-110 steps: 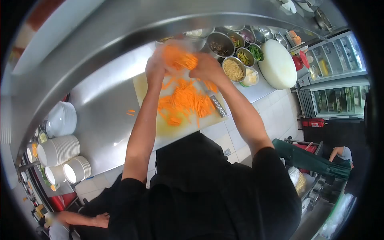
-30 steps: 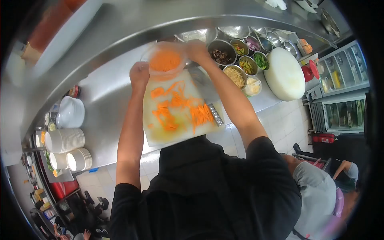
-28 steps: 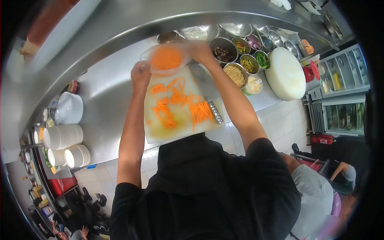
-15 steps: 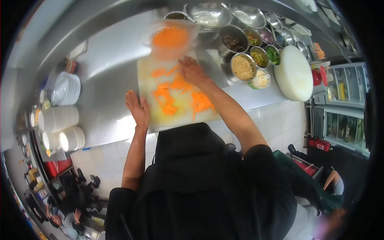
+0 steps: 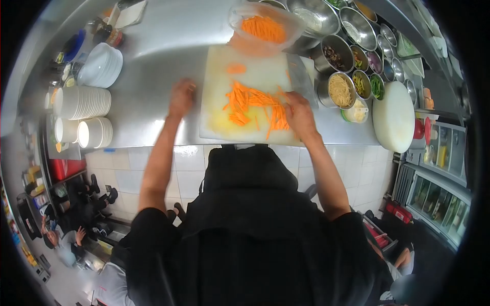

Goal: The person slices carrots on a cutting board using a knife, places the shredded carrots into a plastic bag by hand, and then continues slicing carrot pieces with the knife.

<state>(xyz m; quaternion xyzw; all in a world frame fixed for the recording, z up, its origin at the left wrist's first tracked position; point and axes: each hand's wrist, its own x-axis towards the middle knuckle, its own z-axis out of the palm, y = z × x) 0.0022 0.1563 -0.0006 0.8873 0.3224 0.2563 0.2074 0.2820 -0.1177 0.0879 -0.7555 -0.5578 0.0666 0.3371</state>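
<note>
Over the bare steel left of the cutting board, my left hand [image 5: 182, 97] has its fingers curled; motion blur hides how far they are closed. A small orange fleck shows near its fingertips. My right hand [image 5: 300, 113] is at the right end of a pile of carrot strips [image 5: 247, 99], with thumb and fingers bent together around the edge strips. The pile lies across the middle of the white cutting board [image 5: 217, 66], which is stained yellow. A flat carrot slice [image 5: 236, 68] sits apart, higher on the board. Along the board's right side lies a broad metal blade [image 5: 302, 76].
Beyond the board stands a clear tub [image 5: 291, 38] of shredded carrot. Metal bowls of ingredients [image 5: 340, 92] crowd the right, beside a thick round white block [image 5: 393, 117]. Stacked white bowls [image 5: 84, 102] and plates [image 5: 102, 66] stand left. A person [image 5: 66, 245] is behind at lower left.
My right hand has come from the board's upper part down to the right end of the carrot pile. My left hand has curled and moved away from the board. The view has shifted.
</note>
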